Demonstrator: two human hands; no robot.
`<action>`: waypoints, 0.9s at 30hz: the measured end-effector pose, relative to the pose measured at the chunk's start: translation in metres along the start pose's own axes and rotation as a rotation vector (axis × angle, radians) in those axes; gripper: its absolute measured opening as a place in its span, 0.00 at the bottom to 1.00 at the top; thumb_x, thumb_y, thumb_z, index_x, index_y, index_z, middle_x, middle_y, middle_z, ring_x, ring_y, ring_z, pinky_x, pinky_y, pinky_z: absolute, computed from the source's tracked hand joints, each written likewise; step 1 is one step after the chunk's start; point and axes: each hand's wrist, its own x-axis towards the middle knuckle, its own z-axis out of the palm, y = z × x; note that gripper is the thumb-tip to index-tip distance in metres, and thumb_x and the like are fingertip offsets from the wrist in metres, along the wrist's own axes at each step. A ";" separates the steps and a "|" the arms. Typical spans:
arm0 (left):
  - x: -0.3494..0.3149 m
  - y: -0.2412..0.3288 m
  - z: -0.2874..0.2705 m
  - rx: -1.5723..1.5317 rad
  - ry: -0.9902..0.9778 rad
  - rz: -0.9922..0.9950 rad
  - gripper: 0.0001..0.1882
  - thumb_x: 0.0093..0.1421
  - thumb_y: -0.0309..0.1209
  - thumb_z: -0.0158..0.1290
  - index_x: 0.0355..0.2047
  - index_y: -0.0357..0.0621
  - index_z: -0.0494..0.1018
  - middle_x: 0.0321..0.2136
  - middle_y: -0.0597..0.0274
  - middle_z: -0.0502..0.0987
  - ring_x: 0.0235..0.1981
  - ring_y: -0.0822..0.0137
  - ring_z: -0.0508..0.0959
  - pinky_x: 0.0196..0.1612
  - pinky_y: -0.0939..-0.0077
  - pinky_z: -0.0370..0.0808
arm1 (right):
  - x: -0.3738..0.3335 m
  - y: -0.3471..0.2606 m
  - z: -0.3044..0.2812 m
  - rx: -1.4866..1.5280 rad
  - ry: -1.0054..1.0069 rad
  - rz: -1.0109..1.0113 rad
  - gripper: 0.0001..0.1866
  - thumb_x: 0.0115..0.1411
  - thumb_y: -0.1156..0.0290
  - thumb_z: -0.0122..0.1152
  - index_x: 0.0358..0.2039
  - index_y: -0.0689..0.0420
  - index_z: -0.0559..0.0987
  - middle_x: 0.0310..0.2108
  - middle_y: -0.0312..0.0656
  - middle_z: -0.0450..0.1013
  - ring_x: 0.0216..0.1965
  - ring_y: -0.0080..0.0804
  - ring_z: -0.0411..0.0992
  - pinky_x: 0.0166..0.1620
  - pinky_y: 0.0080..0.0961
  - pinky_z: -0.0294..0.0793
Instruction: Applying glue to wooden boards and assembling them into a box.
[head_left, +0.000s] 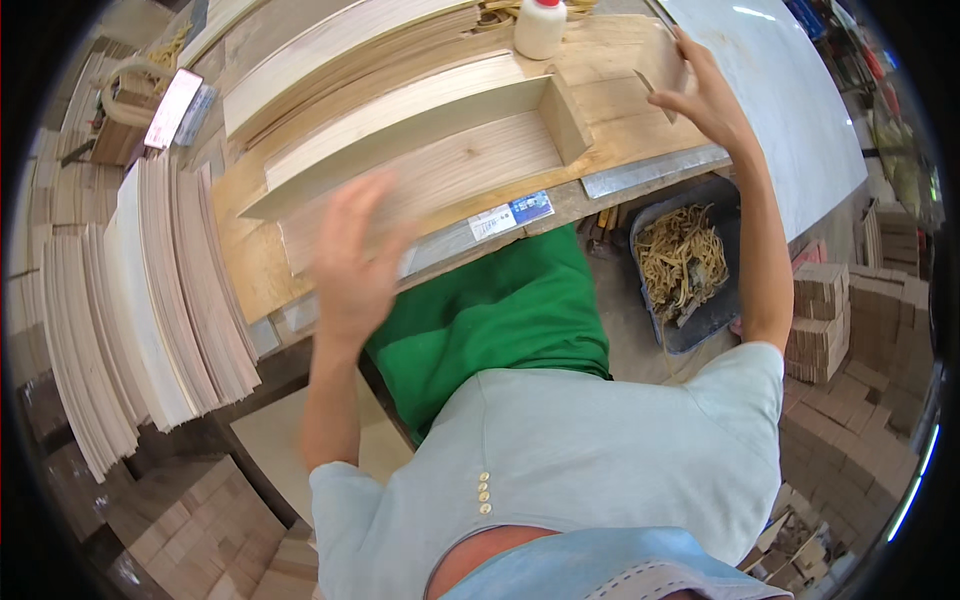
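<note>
A partly built wooden box (420, 150), with a long side wall and a short end piece, lies on a plywood board (620, 120) on the bench. My left hand (355, 260) is blurred, fingers spread, empty, hovering over the box's near edge. My right hand (700, 90) rests on the plywood at the far right, pinching a thin wooden stick (655, 92) between its fingertips. A white glue bottle (540, 25) stands behind the box.
Stacks of thin wood panels (150, 300) lean at the left. A dark bin of wood shavings (690, 260) sits on the floor at the right, beside piles of small wood blocks (820, 310). A phone (172, 105) lies at the far left.
</note>
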 end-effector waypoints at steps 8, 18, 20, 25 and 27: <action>0.007 0.058 0.064 -1.087 0.081 -0.355 0.28 0.54 0.33 0.59 0.52 0.33 0.65 0.47 0.48 0.71 0.48 0.58 0.72 0.51 0.68 0.68 | -0.057 -0.186 0.035 0.249 -0.135 -0.353 0.51 0.39 0.71 0.72 0.64 0.60 0.55 0.58 0.54 0.57 0.59 0.53 0.57 0.60 0.39 0.59; -0.079 -0.057 -0.094 -0.176 0.594 -0.655 0.18 0.57 0.31 0.53 0.44 0.30 0.71 0.36 0.53 0.78 0.37 0.65 0.77 0.42 0.72 0.72 | -0.037 -0.118 0.044 0.583 0.002 0.055 0.28 0.65 0.65 0.52 0.62 0.61 0.60 0.61 0.50 0.60 0.63 0.38 0.57 0.62 0.34 0.57; -0.091 -0.095 -0.100 -0.185 0.499 -0.701 0.17 0.57 0.30 0.52 0.43 0.30 0.73 0.35 0.55 0.79 0.37 0.68 0.77 0.40 0.74 0.72 | -0.036 -0.108 0.056 0.630 -0.049 0.086 0.28 0.65 0.64 0.51 0.62 0.62 0.59 0.61 0.50 0.59 0.63 0.39 0.57 0.62 0.33 0.58; -0.086 -0.130 -0.081 -0.306 0.457 -0.690 0.16 0.56 0.29 0.52 0.43 0.31 0.73 0.34 0.57 0.79 0.36 0.69 0.77 0.40 0.75 0.72 | -0.041 -0.101 0.075 0.667 -0.120 0.176 0.28 0.66 0.64 0.51 0.62 0.63 0.59 0.61 0.51 0.59 0.64 0.39 0.56 0.62 0.31 0.57; -0.079 -0.127 -0.077 -0.284 0.445 -0.705 0.16 0.56 0.29 0.52 0.43 0.31 0.73 0.34 0.57 0.79 0.36 0.70 0.77 0.40 0.75 0.71 | -0.043 -0.098 0.079 0.674 -0.122 0.164 0.28 0.65 0.63 0.52 0.62 0.63 0.60 0.61 0.51 0.59 0.63 0.37 0.56 0.63 0.30 0.55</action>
